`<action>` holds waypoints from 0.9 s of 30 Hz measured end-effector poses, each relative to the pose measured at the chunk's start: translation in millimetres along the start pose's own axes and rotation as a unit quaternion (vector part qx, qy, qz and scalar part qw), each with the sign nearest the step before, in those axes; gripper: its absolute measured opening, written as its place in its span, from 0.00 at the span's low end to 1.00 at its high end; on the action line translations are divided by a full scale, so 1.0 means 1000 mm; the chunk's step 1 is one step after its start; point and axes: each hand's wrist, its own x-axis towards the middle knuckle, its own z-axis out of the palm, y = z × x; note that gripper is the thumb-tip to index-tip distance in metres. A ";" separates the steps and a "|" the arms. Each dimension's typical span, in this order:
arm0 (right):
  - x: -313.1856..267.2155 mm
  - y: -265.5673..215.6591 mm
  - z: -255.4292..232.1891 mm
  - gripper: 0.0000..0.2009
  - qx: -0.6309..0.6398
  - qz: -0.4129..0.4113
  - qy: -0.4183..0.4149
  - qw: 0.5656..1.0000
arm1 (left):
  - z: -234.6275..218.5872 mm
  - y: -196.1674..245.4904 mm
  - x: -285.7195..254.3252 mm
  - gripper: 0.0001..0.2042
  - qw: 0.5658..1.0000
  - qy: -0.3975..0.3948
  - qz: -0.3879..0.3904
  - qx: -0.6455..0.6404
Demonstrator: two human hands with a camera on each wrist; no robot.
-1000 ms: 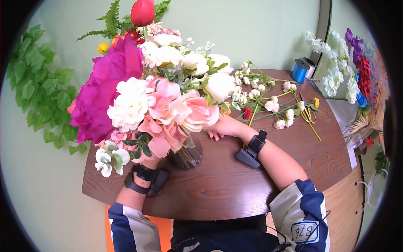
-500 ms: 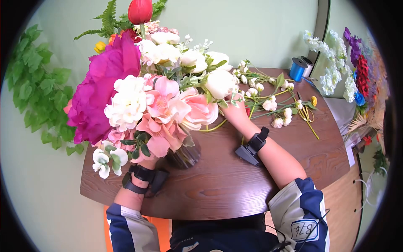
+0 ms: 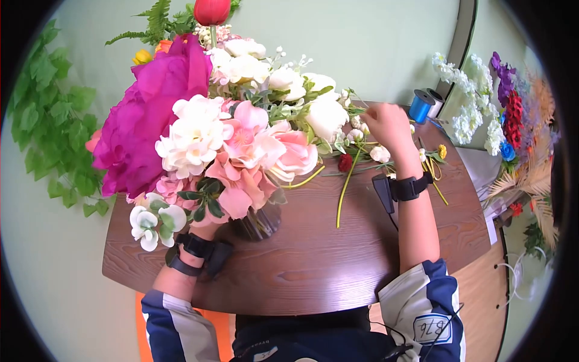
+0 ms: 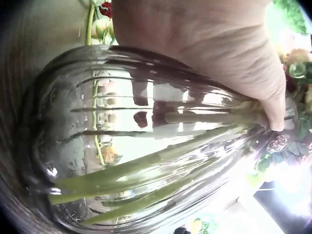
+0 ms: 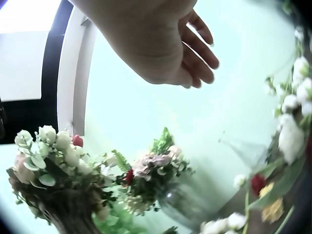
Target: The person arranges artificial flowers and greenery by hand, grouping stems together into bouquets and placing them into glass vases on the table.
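My left hand (image 4: 204, 44) grips the neck of a clear ribbed glass vase (image 4: 141, 122), with thick green stems inside it. In the head view, blossoms cover most of that hand, and the vase's lower part (image 3: 258, 224) shows beneath them. A big bouquet fills the vase, with a magenta bloom (image 3: 145, 120), a pink rose (image 3: 289, 151) and a white peony (image 3: 327, 116). My right hand (image 3: 389, 125) is raised over the back right of the table, fingers loosely bent and holding nothing. Below it lie small white blooms (image 3: 380, 154) and a red flower (image 3: 344, 163).
Two ribbon spools, one blue (image 3: 420, 107), stand at the back edge of the table (image 3: 325, 265). Yellow-green stems (image 3: 347, 193) lie across the tabletop. Leafy vines (image 3: 45, 120) hang at left, white blossom sprays (image 3: 470, 111) at right.
My right hand has left the bouquet's right side, rising toward the back right. The long stem near the red flower now shows uncovered by the forearm. My left hand stays at the vase.
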 end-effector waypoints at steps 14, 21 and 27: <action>-0.009 0.021 0.061 0.09 -0.127 0.029 -0.192 0.973 | 0.009 0.008 0.005 0.36 1.000 0.002 0.013 0.012; 0.001 0.006 0.024 0.06 0.016 -0.054 0.058 0.997 | 0.009 0.005 0.002 0.35 1.000 0.006 0.012 0.011; -0.014 -0.030 -0.016 0.06 0.126 -0.006 0.181 0.975 | 0.009 0.011 0.005 0.34 1.000 0.003 0.017 0.019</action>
